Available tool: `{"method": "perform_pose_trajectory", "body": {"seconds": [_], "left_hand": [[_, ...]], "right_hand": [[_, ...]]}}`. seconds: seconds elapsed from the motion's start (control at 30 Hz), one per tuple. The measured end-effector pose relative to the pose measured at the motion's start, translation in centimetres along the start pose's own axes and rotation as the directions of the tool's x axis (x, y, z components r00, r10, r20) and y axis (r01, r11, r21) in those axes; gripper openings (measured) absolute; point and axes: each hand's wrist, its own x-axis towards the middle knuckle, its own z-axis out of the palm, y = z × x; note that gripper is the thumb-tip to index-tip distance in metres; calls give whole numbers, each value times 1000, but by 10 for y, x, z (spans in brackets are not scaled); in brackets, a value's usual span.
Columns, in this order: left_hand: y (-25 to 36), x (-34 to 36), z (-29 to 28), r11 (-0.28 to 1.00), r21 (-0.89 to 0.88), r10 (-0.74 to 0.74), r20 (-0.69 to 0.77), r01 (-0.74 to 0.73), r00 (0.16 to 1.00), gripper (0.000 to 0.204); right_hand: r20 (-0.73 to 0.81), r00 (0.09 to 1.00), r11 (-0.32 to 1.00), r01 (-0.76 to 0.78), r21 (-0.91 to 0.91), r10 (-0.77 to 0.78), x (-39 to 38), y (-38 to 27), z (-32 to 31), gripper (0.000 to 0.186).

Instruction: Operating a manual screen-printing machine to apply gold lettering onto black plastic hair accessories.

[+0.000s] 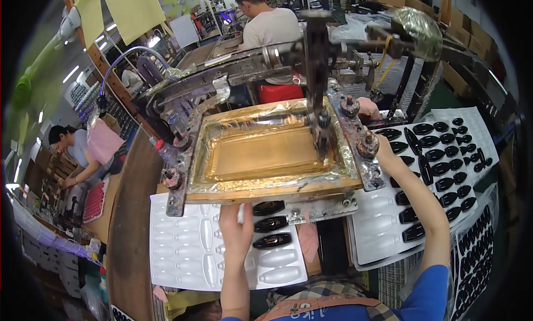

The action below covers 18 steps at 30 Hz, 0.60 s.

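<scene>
A screen-printing frame (255,154) with a gold-brown mesh and shiny, tape-lined edges sits in front of me. My left hand (237,229) reaches up under its near edge, with something white at the thumb; the frame hides the fingertips. Beside that hand, glossy black bottle-shaped pieces (272,241) with gold print lie in a white moulded tray (177,237). My right hand (384,153) is at the frame's right side, next to a stained clamp knob (367,144). Its fingers are mostly hidden behind the knob, close to a second white tray (377,232) with rows of black pieces.
A dark metal printing arm (316,71) stands over the frame. Pink cloth (308,240) hangs below it. Small bottles (164,149) stand left of the frame on a wooden bench (130,232). One person (272,26) sits beyond the machine; another (80,149) works at the left.
</scene>
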Motion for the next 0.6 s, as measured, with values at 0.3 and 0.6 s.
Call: {"method": "perform_pose_trajectory", "body": {"seconds": [0.3,0.6], "left_hand": [[-13,46,55,962,-167,246,193,-215,950,26],[-50,72,44,683,-722,-89,64,108,994,28]], "right_hand": [[248,968,865,-105,490,-23,-77,-67,-62,47],[378,815,517,-114,848,-440,-53,-97,-16,63]]}}
